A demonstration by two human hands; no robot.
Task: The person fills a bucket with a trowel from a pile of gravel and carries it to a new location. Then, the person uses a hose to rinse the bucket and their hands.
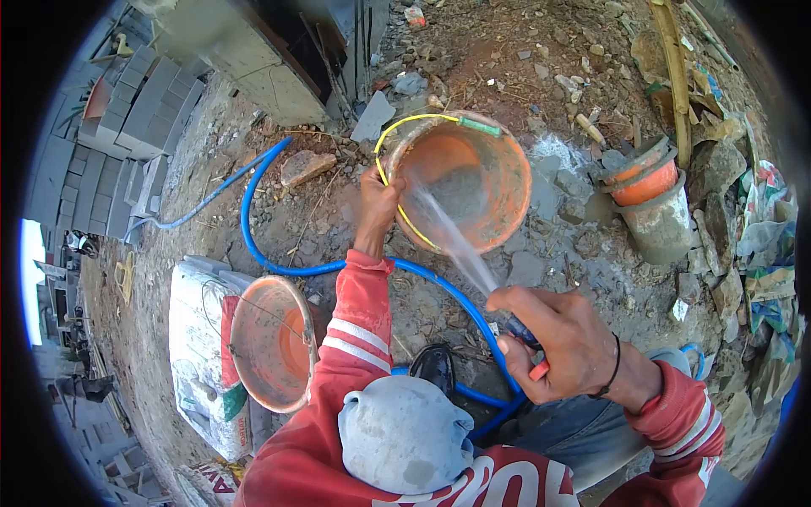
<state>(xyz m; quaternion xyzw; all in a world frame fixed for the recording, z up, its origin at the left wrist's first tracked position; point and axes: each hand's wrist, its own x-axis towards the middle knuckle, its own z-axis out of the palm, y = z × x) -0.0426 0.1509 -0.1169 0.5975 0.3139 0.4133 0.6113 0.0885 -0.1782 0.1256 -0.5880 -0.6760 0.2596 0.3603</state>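
Note:
Water sprays from a hose nozzle (522,331) gripped in my right hand (564,342), its fingers wrapped round it. The jet enters an orange bucket (507,190) with grey residue on its walls and some grey, wet contents. At the bucket's left rim, my left hand (380,201) is closed on the edge beside the yellow handle (382,139), which has a green sleeve. A blue hose (443,287) curves across the ground below the bucket and past my feet.
A second orange bucket (291,359) lies at lower left against a white mortar bag (196,329). Stacked buckets (655,215) stand at right beside a wooden pole (673,76). Grey blocks (139,110) are piled upper left. Rubble (308,167) covers the ground.

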